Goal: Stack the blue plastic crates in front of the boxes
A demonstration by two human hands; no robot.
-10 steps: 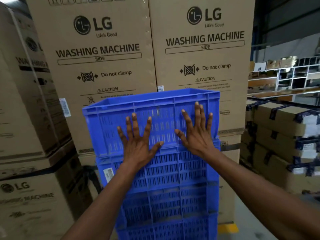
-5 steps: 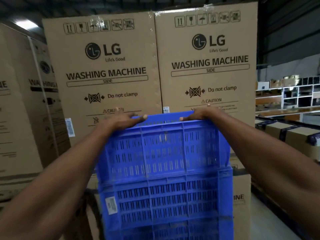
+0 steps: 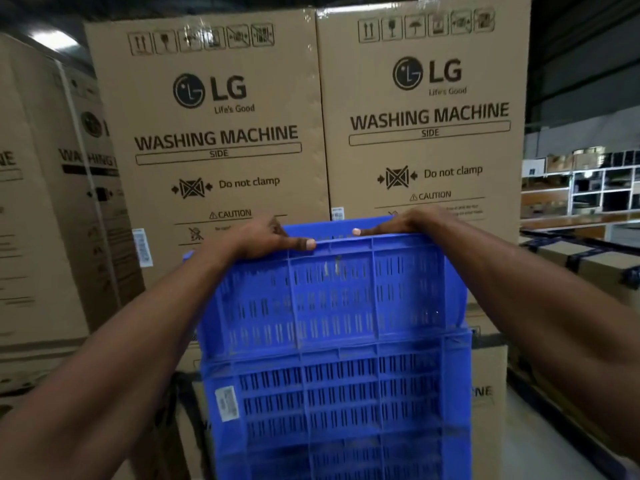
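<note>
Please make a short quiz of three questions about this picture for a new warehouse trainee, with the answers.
1. True or false: both hands hold the near rim of the top crate.
2. What is printed in large letters on the boxes behind the stack?
A) Refrigerator B) Washing machine C) Television
3. Where is the white label: on the top crate or the crate below?

Key
1. True: left hand and right hand grip it.
2. B
3. The crate below.

Both forearms are bare, with no sleeves in view. The left hand (image 3: 258, 237) and right hand (image 3: 403, 223) wear no gloves. Pale, short fingernails show on two fingertips.
</note>
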